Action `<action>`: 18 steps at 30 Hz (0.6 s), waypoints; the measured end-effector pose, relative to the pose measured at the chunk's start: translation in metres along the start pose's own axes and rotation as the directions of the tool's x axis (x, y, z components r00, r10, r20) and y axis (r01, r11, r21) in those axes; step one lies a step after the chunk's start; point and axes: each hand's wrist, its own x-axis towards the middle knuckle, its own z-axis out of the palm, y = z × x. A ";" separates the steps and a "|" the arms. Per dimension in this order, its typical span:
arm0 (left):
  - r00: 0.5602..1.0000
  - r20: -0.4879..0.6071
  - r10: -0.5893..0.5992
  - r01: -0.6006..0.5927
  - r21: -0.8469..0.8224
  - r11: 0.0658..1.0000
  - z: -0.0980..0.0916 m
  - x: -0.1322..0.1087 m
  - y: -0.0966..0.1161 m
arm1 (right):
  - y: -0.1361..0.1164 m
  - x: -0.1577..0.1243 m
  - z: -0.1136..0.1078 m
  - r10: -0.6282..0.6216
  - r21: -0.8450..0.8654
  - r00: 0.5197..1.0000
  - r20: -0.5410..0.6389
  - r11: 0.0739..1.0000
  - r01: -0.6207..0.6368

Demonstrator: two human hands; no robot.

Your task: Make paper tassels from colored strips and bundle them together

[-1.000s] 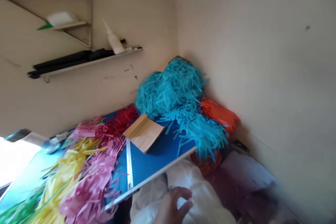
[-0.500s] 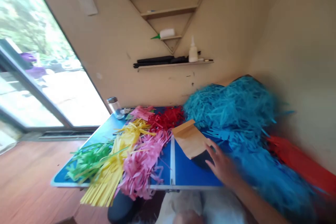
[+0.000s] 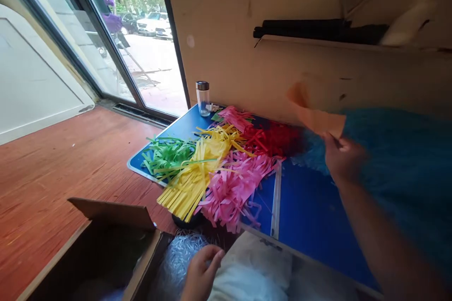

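Starting at the near edge: the left hand (image 3: 201, 273) sits low in the middle, fingers curled over. It's between a wad of silvery shred (image 3: 178, 254) on its left and a white bundle (image 3: 254, 268) on its right. It's touching the bundle, but honestly I can't tell if it's gripping anything or just resting there. Near left of that is an open cardboard box (image 3: 106, 240) on the reddish wooden floor (image 3: 52, 160), one flap sticking up.

A bit further out is the blue table (image 3: 310, 207). The right arm comes in from the near right across it. The right hand (image 3: 341, 157) is lifted over the table's far side, fingers closed tight on the lower edge of a brown paper bag (image 3: 319, 120). The bag is up in the air, tilted toward the far left and pretty motion-blurred, just in front of the wall. Right of that hand is a big teal paper heap (image 3: 406, 164), also blurry.

The left half of the table is covered in cut paper:
- pink strips (image 3: 236, 183) nearest, hanging over the edge
- yellow strips (image 3: 197, 169) to their left
- green strips (image 3: 167, 153) further left
- red strips (image 3: 271, 136) behind the pink

At the far left corner a small glass jar (image 3: 203, 99) with a metal lid stands upright. Beyond it is a glass door (image 3: 106, 33), and up on the wall a shelf (image 3: 318, 40) holds something long and black.
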 end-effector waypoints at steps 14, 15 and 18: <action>0.855 -0.147 -0.497 0.518 0.242 0.820 -0.021 0.008 -0.170 | -0.048 -0.030 0.075 -0.262 0.182 0.866 0.427 0.962 0.201; 0.840 -0.149 -0.522 0.543 0.273 0.794 -0.016 0.006 -0.180 | -0.052 -0.042 0.061 -0.293 0.237 0.877 0.380 0.948 0.214; 0.828 -0.145 -0.542 0.553 0.375 0.744 0.001 0.001 -0.201 | -0.066 -0.083 0.008 -0.442 0.466 0.841 0.313 0.843 0.269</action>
